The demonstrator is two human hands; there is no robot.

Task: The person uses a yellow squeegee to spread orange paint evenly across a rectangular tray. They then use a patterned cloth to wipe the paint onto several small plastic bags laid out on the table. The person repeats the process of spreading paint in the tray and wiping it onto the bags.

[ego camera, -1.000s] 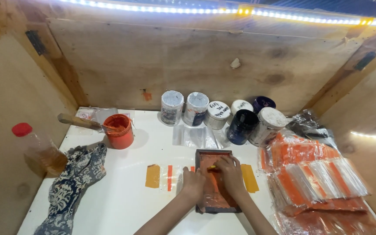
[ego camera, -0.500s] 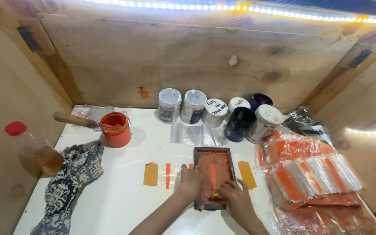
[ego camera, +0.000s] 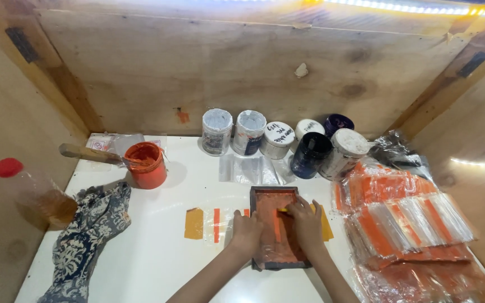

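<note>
Far left on the white counter [ego camera: 152,264]: a red-capped bottle [ego camera: 32,188] with amber liquid, then a patterned rag [ego camera: 88,233], then an orange paint tub [ego camera: 147,164] with a wooden-handled tool [ego camera: 85,152] resting in it. Further along, an orange tab [ego camera: 194,223] and a clear strip with an orange stripe [ego camera: 216,225], lying just beside the frame.

Centre: small wooden-framed printing screen [ego camera: 276,230], flat on the counter, mesh soaked orange. Left hand [ego camera: 246,233] pressed on its left edge, fingers curled down over the rim, pinning rather than clutching. Right hand [ego camera: 305,221] inside the frame, fingers closed on a small scraper that is mostly hidden.

Best done, by the look of it: hold the frame dead still, pull in one even stroke, keep steady pressure, lift straight up to avoid smearing.

Behind: a row of paint jars [ego camera: 276,140]. Right: stacked clear packets with orange stripes [ego camera: 405,213].
</note>
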